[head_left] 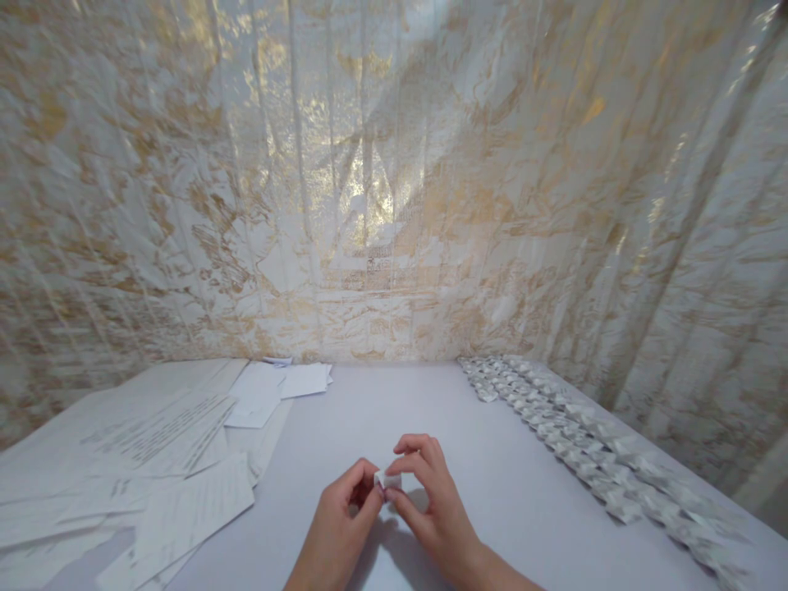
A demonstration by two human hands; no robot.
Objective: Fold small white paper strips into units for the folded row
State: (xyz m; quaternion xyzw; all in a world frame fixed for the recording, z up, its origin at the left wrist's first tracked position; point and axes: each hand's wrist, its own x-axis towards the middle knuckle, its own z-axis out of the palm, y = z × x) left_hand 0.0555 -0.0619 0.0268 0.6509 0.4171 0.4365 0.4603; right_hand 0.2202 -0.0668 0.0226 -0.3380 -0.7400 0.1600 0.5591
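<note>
Between the fingertips of both hands is a small folded piece of white paper (389, 479), held just above the table near its front. My left hand (350, 501) pinches its left end between thumb and finger. My right hand (431, 491) grips the right side, thumb below and index finger at the top, while its other fingers are bent and raised. The fingers cover part of the paper, so its full shape cannot be made out.
Printed paper sheets (190, 509) lie in overlapping piles on the left, with blank white slips (255, 394) behind them. Rows of small folded paper pieces (572, 443) run along the right side of the white table (363, 410). A gold-patterned curtain (394, 205) hangs behind.
</note>
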